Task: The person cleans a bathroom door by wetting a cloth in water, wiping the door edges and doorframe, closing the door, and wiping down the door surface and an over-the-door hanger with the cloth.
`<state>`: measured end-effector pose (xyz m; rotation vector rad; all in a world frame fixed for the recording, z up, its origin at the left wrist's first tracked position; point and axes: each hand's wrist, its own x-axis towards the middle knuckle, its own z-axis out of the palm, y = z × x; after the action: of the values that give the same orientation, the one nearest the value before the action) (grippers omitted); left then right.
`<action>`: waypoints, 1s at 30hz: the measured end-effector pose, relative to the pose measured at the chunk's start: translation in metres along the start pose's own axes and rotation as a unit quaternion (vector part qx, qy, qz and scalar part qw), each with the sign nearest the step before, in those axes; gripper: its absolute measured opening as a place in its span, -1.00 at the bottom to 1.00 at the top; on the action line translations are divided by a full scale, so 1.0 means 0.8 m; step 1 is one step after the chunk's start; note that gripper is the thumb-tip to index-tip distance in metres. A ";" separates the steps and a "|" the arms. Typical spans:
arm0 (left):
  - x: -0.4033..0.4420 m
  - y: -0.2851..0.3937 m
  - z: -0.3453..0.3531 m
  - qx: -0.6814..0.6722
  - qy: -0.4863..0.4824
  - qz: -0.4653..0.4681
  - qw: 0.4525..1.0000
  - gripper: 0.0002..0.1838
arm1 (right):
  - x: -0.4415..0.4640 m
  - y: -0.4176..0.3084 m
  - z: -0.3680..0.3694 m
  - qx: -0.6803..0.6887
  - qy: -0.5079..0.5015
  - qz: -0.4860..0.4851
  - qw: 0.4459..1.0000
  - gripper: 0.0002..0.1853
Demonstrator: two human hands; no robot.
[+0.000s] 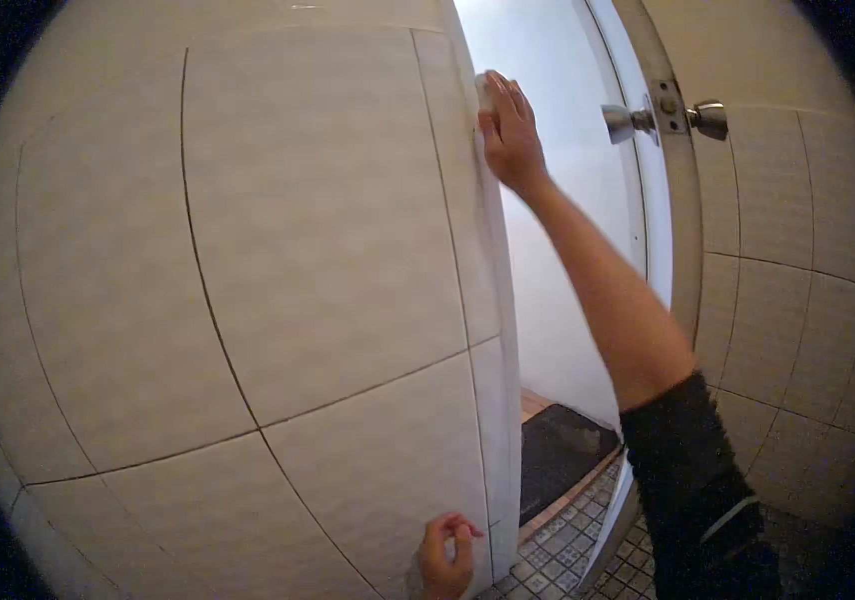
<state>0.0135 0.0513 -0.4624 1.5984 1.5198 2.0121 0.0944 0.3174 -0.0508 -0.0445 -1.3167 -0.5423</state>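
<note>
My right hand [513, 135] is raised to the upper end of the tiled wall, where the wall meets the doorway. Its fingers press a small whitish pad [483, 92] against the wall's edge; most of the pad is hidden under them, so its kind is unclear. Low down near the bottom of the view, my left hand [448, 555] is in front of the wall tiles [348, 220], fingers curled in and nothing visible in them. Whether it touches the tiles I cannot tell. A dark sleeve [698, 470] covers my right upper arm.
To the right stands an open door [686, 220] with a metal door knob [710, 119] on each side. Beyond the doorway lies a dark mat [558, 455]. Small patterned floor tiles [558, 550] are below, and another tiled wall [778, 200] is behind the door.
</note>
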 end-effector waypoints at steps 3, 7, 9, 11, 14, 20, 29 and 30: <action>-0.025 -0.024 0.008 0.028 -0.029 -0.002 0.999 -0.80 | 0.023 0.024 0.014 -0.040 -0.109 0.006 0.993 -0.48; -0.036 -0.042 0.014 -0.016 -0.090 -0.031 0.995 -0.77 | -0.022 0.004 0.014 -0.107 -0.172 0.053 0.978 -0.41; -0.039 -0.046 0.017 -0.040 -0.127 -0.065 0.989 -0.75 | -0.053 -0.010 -0.004 -0.178 -0.183 0.022 0.967 -0.38; -0.048 -0.054 0.026 -0.055 -0.136 -0.067 0.987 -0.73 | -0.091 -0.027 -0.024 -0.148 -0.209 0.025 0.966 -0.32; -0.065 -0.059 0.032 -0.036 -0.177 -0.053 0.982 -0.70 | -0.162 -0.059 -0.056 -0.135 -0.248 0.048 0.958 -0.28; -0.101 -0.052 0.041 -0.115 -0.252 -0.218 0.936 -0.64 | -0.287 -0.118 -0.120 -0.052 -0.329 0.128 0.934 -0.22; -0.121 -0.067 0.032 -0.078 -0.252 -0.189 0.946 -0.59 | -0.074 -0.041 -0.029 -0.182 -0.245 0.084 0.949 -0.33; -0.118 -0.061 0.031 -0.055 -0.268 -0.191 0.943 -0.59 | -0.063 -0.041 -0.027 -0.168 -0.242 0.090 0.951 -0.32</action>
<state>0.0514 0.0281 -0.5622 1.4944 1.3434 1.2927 0.0931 0.2997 -0.1121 -0.6075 -1.6599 -0.6164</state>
